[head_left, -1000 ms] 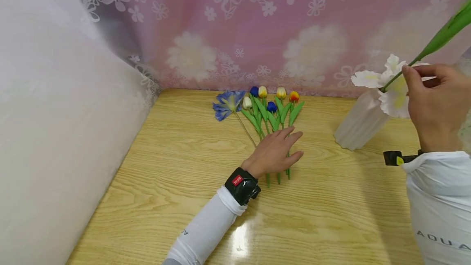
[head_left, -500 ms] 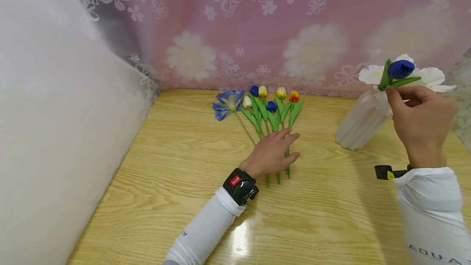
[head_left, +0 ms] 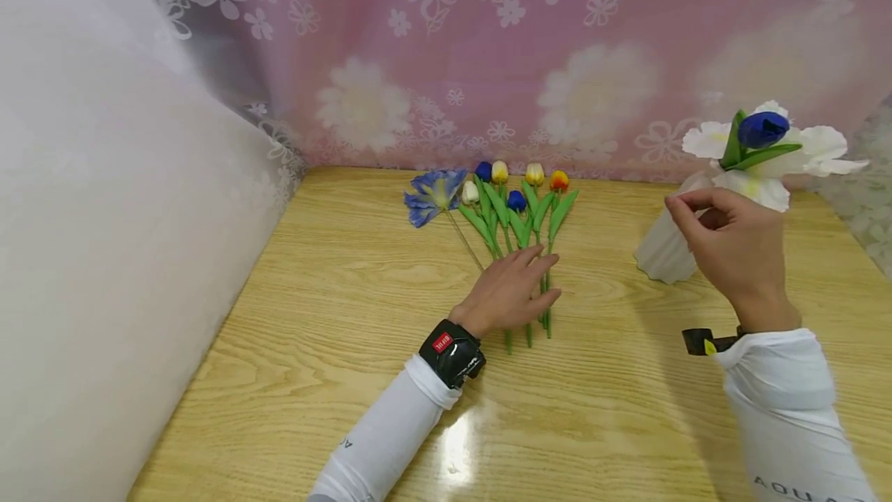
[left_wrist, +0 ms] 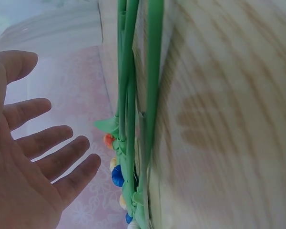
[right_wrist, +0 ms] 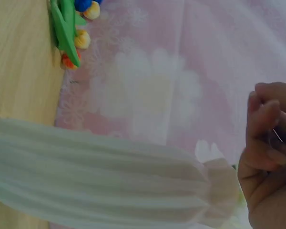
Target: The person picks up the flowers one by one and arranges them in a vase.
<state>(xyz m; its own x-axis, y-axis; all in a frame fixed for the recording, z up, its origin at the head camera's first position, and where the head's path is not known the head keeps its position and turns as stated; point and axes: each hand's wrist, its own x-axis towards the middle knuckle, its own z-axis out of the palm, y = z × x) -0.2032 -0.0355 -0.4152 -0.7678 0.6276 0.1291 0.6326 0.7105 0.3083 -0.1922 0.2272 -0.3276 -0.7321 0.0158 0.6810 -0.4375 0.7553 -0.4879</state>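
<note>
My left hand (head_left: 507, 293) hovers with spread fingers over the stems of several tulips lying on the table; the left wrist view shows its palm apart from the green stems (left_wrist: 128, 86). Among their heads are blue, white, yellow-white and an orange-red tulip (head_left: 559, 180). A blue-violet open flower (head_left: 435, 197) lies left of them. My right hand (head_left: 739, 250), fingers curled and thumb near the index fingertip, holds nothing in front of the ribbed white vase (head_left: 665, 250). In the vase stand a blue tulip (head_left: 763, 130) and a large white flower (head_left: 822, 149). The hand hides part of the vase.
The wooden table (head_left: 313, 378) ends at a pink curtain (head_left: 488, 45) with white flower prints. A white cloth wall (head_left: 118, 215) rises at the left. Black cameras are strapped to both wrists, such as the left wrist camera (head_left: 451, 353).
My right hand lowered the blue tulip into the vase, let go of it, and moved left and down. The left hand shifted slightly left over the stems.
</note>
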